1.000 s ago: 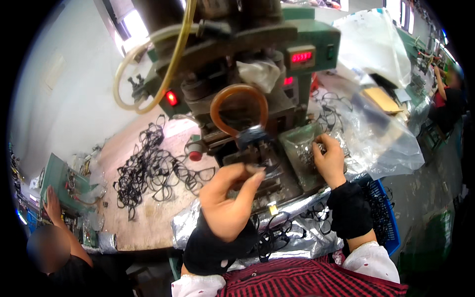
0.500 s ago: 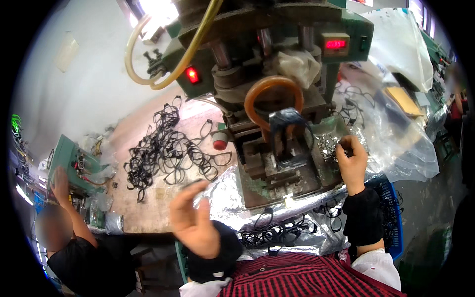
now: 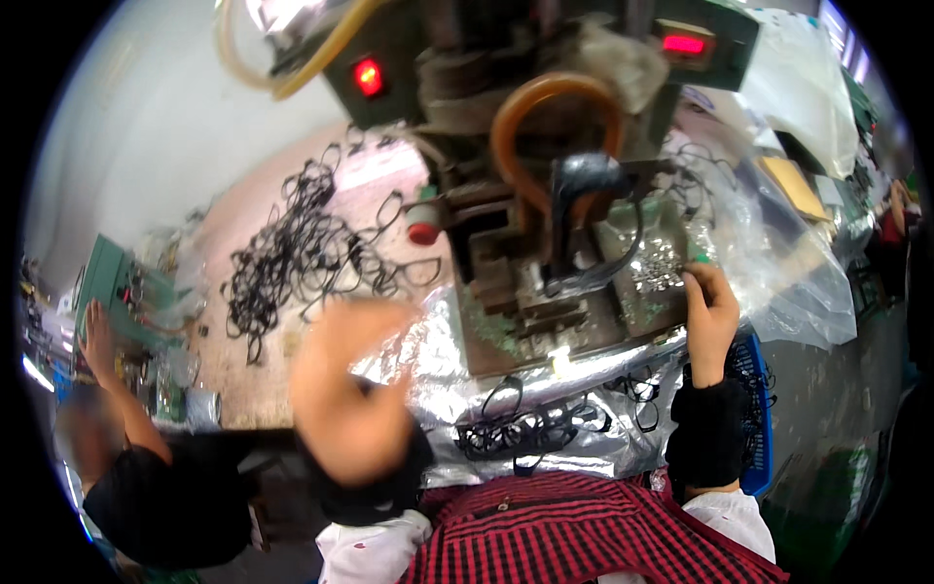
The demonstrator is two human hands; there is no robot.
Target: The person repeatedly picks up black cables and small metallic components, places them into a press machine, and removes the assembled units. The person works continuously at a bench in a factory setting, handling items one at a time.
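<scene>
My left hand (image 3: pixel 355 399) is smeared by motion over the front edge of the table. A gap shows between its thumb and fingers, with nothing visible in it. At the right, my right hand (image 3: pixel 713 316) is closed, thumb against curled fingers, at the edge of a heap of small shiny metal pieces (image 3: pixel 657 265). Whatever its fingertips hold is too small to make out. Between the hands stands a press machine (image 3: pixel 491 277) with an orange-brown ring-shaped handle (image 3: pixel 501 136). A dark curved part with a clear shiny top (image 3: pixel 589 175) rises from its bed.
Black eyeglass frames (image 3: pixel 292 243) lie in a tangled pile left of the press, and more frames (image 3: pixel 525 428) rest on silver foil before me. A red button (image 3: pixel 423 234) juts out beside the press. A blue basket (image 3: pixel 762 428) stands at right. Another person (image 3: pixel 161 496) works at left.
My left hand has moved left and slightly nearer. My right hand has drawn back a little to the right from the metal pieces. The whole view has shifted, with the press higher in it.
</scene>
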